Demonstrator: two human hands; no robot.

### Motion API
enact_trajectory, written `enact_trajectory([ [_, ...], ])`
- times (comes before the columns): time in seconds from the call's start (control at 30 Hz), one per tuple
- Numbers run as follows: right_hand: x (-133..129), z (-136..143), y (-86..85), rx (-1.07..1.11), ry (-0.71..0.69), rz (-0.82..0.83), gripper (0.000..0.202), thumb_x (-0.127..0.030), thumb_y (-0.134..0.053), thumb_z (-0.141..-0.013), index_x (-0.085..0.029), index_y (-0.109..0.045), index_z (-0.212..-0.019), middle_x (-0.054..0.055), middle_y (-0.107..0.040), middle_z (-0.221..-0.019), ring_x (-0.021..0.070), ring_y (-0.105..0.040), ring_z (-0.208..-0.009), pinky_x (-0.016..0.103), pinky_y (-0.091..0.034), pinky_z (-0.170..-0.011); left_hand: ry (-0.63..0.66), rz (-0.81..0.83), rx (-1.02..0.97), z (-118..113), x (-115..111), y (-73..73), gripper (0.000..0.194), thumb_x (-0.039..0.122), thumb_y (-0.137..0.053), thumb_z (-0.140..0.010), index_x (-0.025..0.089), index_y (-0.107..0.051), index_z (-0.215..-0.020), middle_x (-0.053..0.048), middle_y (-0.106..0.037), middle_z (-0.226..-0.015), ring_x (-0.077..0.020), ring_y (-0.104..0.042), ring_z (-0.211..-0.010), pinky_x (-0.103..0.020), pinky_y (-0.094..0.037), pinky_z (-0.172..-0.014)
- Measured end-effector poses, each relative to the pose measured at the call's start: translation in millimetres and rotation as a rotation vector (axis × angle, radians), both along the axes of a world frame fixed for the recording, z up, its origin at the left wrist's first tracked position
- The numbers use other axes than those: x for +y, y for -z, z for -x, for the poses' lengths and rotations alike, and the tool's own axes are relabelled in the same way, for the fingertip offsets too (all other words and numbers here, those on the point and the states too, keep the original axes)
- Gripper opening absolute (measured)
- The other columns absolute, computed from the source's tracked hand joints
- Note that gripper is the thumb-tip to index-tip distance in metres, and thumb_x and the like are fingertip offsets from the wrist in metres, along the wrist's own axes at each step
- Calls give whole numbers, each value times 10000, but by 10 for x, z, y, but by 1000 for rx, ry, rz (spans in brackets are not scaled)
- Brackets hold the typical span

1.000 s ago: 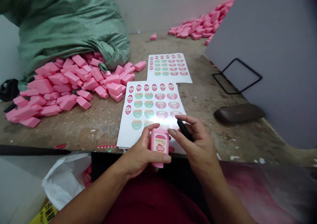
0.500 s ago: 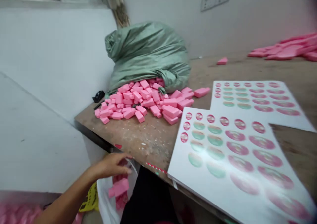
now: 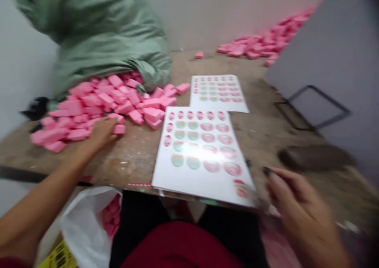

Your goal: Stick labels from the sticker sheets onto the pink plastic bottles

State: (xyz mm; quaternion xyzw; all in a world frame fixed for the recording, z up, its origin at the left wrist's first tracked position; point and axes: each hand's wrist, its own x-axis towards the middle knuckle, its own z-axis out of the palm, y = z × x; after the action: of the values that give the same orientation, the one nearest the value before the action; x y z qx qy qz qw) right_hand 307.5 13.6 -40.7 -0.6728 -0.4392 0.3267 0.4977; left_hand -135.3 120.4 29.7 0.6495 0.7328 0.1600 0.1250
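Observation:
My left hand (image 3: pixel 103 133) reaches to the front of a heap of pink bottle-shaped pieces (image 3: pixel 93 100), its fingers closed on one pink piece (image 3: pixel 119 129). The heap spills from a green sack (image 3: pixel 112 34). At the right, my right hand (image 3: pixel 296 204) is blurred, with thumb and forefinger pinched on a small dark object (image 3: pixel 267 171) that I cannot make out. Between my hands lies a sheet of round and oval stickers (image 3: pixel 201 181), overlapping the near edge of a second sticker sheet (image 3: pixel 242 106).
A white bag (image 3: pixel 89 220) holding pink pieces hangs below the table's front edge. More pink pieces (image 3: pixel 257 44) lie at the back right. A grey panel (image 3: pixel 331 62), a black wire frame (image 3: pixel 316 126) and a brown block (image 3: pixel 316 157) occupy the right side.
My left hand has moved from above the white bag up to the heap; the pink piece below it is gone from there. My right hand has come into view. The view has turned right.

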Motion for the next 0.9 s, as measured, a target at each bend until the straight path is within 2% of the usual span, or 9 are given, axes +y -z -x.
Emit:
enact_trajectory([
  [0.03, -32, -46, -37, -74, -11, 36, 325, -497, -686, -768, -230, -701, -954, 44, -708, -857, 204, -626, -698, 299, -472, -547, -30, -12, 6, -58, -11, 14, 250, 324, -521, -878, 143, -597, -1033, -26, -638, -1174, -358, -415, -1306, -468, -254, -1114],
  [0.1, -52, -102, -77, -186, -86, 92, 333, -501, -613, -799, -213, -702, -940, 46, -712, -805, 210, -643, -691, 305, -482, -576, -182, -30, 0, -244, -56, 52, 401, 407, -620, -823, 157, -534, -1124, -28, -630, -1132, -267, -543, -1111, -372, -382, -1009],
  [0.2, -64, -145, -99, -379, -201, 180, 318, -469, -551, -831, -219, -718, -936, 27, -708, -727, 199, -633, -629, 304, -461, -581, -120, 13, -366, -770, -218, 73, 423, 382, -642, -818, 163, -484, -1143, -16, -615, -1095, -160, -547, -951, -261, -440, -865],
  [0.3, -81, -169, -109, -504, -266, 174, 287, -431, -530, -856, -230, -714, -946, 9, -691, -680, 189, -615, -591, 298, -434, -577, 141, 231, -618, -1482, -429, 65, 391, 375, -653, -799, 167, -501, -1094, -17, -624, -992, -151, -562, -852, -261, -463, -771],
  [0.37, -78, -177, -97, -531, -322, 135, 261, -411, -523, -878, -234, -705, -936, 5, -691, -681, 187, -621, -599, 294, -425, -584, 419, 361, -550, -1922, -544, 86, 359, 333, -640, -768, 182, -541, -1077, -22, -638, -941, -170, -578, -793, -291, -475, -729],
  [0.47, -55, -182, -46, -628, -381, 54, 220, -367, -525, -908, -235, -701, -920, 1, -704, -681, 190, -630, -602, 302, -392, -604, 806, 392, -331, -2376, -657, 165, 402, 238, -594, -726, 181, -590, -1124, -88, -680, -1084, -261, -627, -934, -396, -505, -836],
  [0.53, -44, -180, -6, -735, -380, -7, 196, -328, -531, -923, -229, -700, -923, -1, -711, -674, 195, -630, -596, 314, -359, -618, 964, 372, -213, -2526, -694, 219, 453, 209, -557, -738, 154, -598, -1186, -155, -631, -1293, -330, -607, -1107, -473, -487, -947],
  [0.6, -39, -174, 20, -819, -371, -70, 178, -290, -530, -937, -224, -694, -919, 2, -732, -708, 197, -637, -609, 323, -336, -638, 1020, 380, -139, -2585, -702, 250, 501, 200, -533, -755, 129, -590, -1247, -196, -525, -1452, -376, -561, -1224, -521, -470, -1000],
  [0.9, -28, -138, -25, -928, -358, -173, 189, -230, -511, -960, -208, -672, -863, -25, -703, -650, 163, -583, -537, 324, -281, -636, 1023, 479, -110, -2599, -604, 238, 627, 234, -604, -721, 154, -573, -1342, -176, -326, -1617, -404, -492, -1350, -538, -454, -1072],
])
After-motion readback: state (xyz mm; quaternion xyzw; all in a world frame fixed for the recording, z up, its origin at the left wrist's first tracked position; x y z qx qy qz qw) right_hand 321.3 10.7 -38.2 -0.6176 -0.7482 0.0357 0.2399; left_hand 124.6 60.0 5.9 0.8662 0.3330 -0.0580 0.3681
